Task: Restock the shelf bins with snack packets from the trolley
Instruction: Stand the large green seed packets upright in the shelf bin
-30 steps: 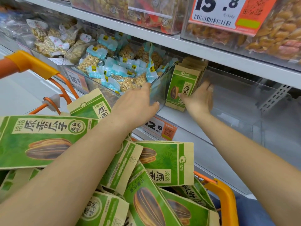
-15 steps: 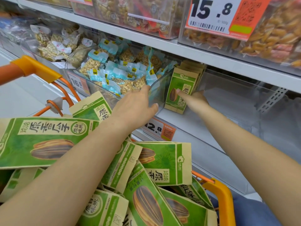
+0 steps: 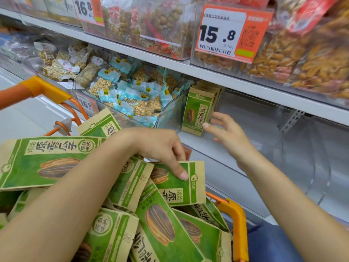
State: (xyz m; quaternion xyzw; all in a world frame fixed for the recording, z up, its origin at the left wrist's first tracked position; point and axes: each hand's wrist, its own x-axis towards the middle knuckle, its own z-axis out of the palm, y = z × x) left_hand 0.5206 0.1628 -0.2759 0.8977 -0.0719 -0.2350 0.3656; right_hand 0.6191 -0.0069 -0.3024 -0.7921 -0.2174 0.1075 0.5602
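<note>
The left hand reaches down into the trolley, its fingers curled over the top edge of a green sunflower seed packet and its thumb pressed flat on the packet's face, so it grips that packet; the packet lies on top of a loose heap of packets of the same kind that fills the trolley; the right hand is held out over the shelf, fingers spread and relaxed, holding nothing, its fingertips just beside a row of upright sunflower seed packets; that row stands at the left end of a clear shelf bin, against its wall; the neighbouring bin to the left holds blue-topped peanut packs; above, an orange price tag reads 15.8.
</note>
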